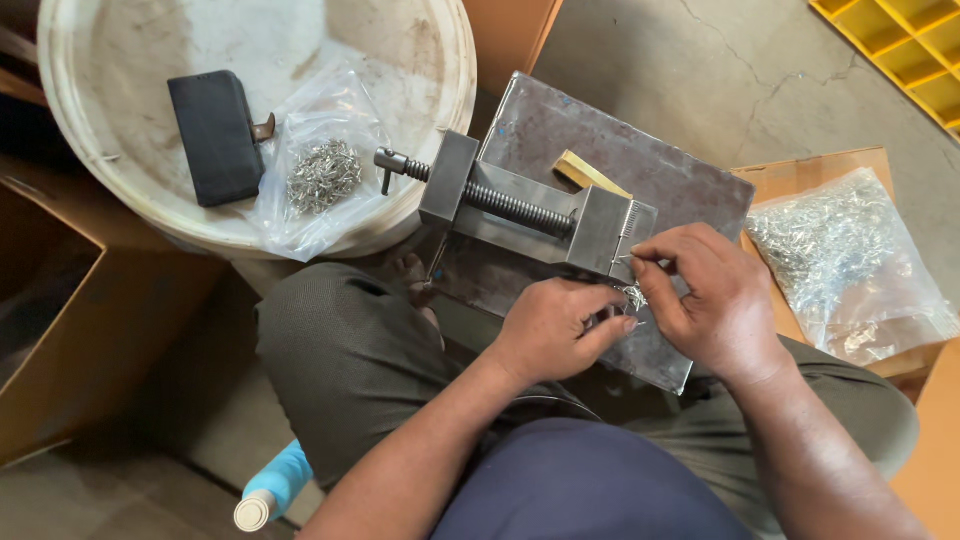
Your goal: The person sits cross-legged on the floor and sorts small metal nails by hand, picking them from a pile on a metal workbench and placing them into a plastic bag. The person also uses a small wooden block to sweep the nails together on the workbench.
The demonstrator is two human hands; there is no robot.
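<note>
A small steel vise (520, 205) with a threaded screw lies on a dark metal plate (650, 170) across my lap. My left hand (555, 325) rests on the plate just below the vise's jaw end, fingers curled around a small cluster of thin wire pieces (632, 296). Right beside it, my right hand (710, 300) pinches one fine wire piece between thumb and forefinger at the vise's jaw. The two hands nearly touch.
A white bucket lid (420, 60) at upper left bears a black case (215, 135) and a clear bag of small metal parts (325, 170). A second, larger clear bag of metal parts (850, 260) lies on cardboard at right. A blue bottle (275, 485) stands by my knee. An open carton (60, 300) sits left.
</note>
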